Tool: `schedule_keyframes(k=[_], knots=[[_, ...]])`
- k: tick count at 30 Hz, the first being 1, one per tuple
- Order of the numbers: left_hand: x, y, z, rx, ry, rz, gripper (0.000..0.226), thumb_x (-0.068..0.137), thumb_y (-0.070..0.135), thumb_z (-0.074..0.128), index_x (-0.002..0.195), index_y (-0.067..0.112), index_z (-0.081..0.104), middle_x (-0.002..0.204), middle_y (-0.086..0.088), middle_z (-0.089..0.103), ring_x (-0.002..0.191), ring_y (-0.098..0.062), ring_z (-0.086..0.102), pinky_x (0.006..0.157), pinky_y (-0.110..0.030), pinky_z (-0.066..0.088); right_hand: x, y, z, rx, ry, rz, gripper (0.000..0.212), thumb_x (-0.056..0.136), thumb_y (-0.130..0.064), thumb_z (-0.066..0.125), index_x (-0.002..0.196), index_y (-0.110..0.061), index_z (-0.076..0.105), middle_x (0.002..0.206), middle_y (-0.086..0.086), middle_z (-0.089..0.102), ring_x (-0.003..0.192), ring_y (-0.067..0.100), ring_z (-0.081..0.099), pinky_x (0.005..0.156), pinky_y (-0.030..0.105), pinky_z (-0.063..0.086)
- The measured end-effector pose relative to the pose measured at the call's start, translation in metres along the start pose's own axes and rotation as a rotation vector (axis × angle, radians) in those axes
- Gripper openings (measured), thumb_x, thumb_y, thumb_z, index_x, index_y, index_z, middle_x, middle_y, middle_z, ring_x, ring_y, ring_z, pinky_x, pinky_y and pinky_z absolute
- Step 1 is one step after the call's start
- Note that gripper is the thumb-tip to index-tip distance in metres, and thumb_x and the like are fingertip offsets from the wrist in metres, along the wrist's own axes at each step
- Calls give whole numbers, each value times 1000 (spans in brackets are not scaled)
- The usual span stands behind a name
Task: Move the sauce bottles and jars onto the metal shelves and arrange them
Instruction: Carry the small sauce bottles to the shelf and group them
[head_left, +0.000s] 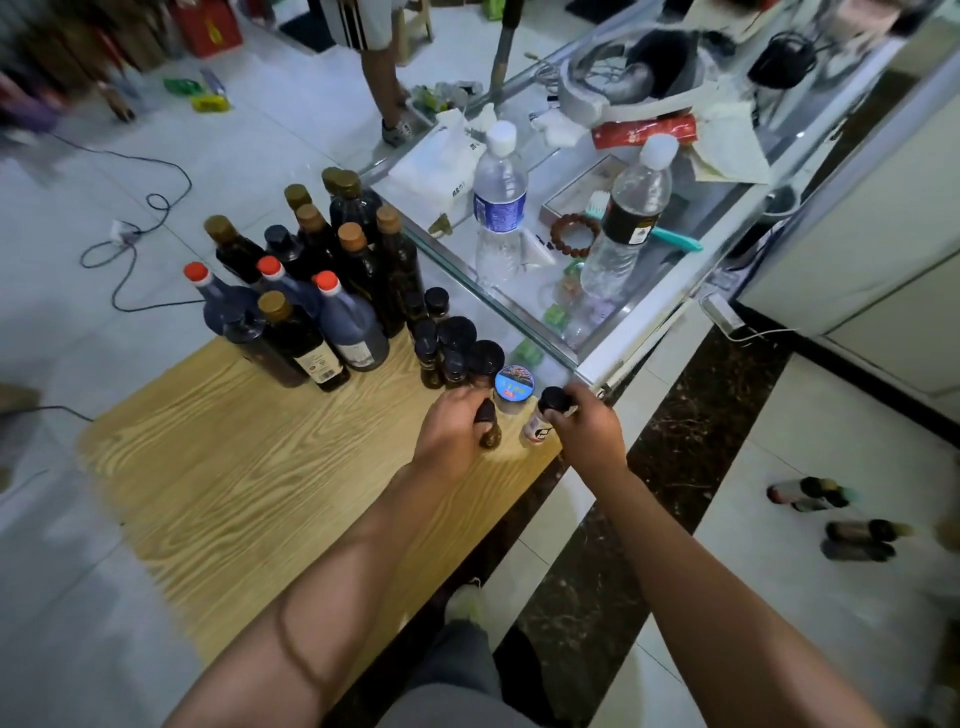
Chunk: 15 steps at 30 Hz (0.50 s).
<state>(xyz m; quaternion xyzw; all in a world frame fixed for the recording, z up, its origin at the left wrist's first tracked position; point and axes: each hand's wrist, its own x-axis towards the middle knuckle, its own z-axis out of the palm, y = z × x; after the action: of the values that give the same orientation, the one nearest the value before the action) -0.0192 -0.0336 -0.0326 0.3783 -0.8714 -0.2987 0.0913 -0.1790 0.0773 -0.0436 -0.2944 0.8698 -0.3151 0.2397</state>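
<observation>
Left hand: the left hand (457, 426) was curled round a small dark jar (487, 426) near the right end of the wooden table (234, 467), fingers wrapped over the jar's dark cap.
Right hand: the right hand (584, 426) pinched the black cap of a small pale jar (540, 423) at the table's right edge, thumb and fingers closed on the cap.
Jars in hand: both stood roughly upright on or just above the tabletop; contact with the wood could not be told.
Blue-lidded jar: a jar with a blue lid (514, 385) stood between the two hands, just behind the held jars.
Small black-capped jars: a cluster (452, 343) stood behind the blue lid, close to the glass counter (597, 332).
Tall bottles: a group of dark sauce bottles (311, 291) stood at the far end of the table, some with red caps, some with gold or brown caps, packed close together.
Counter: two clear water bottles (498, 202) stood upright on the glass top, with a bead bracelet (574, 234) between them.
Floor, right: a few small bottles (831, 514) lay on their sides on the tiles, blurred.
Metal shelves: could not be told from this view.
</observation>
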Motion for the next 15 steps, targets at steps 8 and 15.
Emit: schedule_keyframes(k=[8, 15], knots=[[-4, 81, -32, -436, -30, 8, 45, 81, 5, 73, 123, 15, 62, 115, -3, 60, 105, -17, 59, 95, -32, 49, -42, -7, -58, 192, 151, -49, 28, 86, -29, 71, 112, -18, 67, 98, -6, 68, 92, 16, 64, 79, 28, 49], [-16, 186, -36, -662, -141, 50, 67, 83, 2, 70, 139, 23, 41, 118, 0, 61, 99, -2, 59, 83, -11, 47, -86, 7, -152, 300, 380, -123, 33, 82, -27, 75, 113, -19, 69, 104, -4, 70, 94, 12, 63, 87, 31, 53]])
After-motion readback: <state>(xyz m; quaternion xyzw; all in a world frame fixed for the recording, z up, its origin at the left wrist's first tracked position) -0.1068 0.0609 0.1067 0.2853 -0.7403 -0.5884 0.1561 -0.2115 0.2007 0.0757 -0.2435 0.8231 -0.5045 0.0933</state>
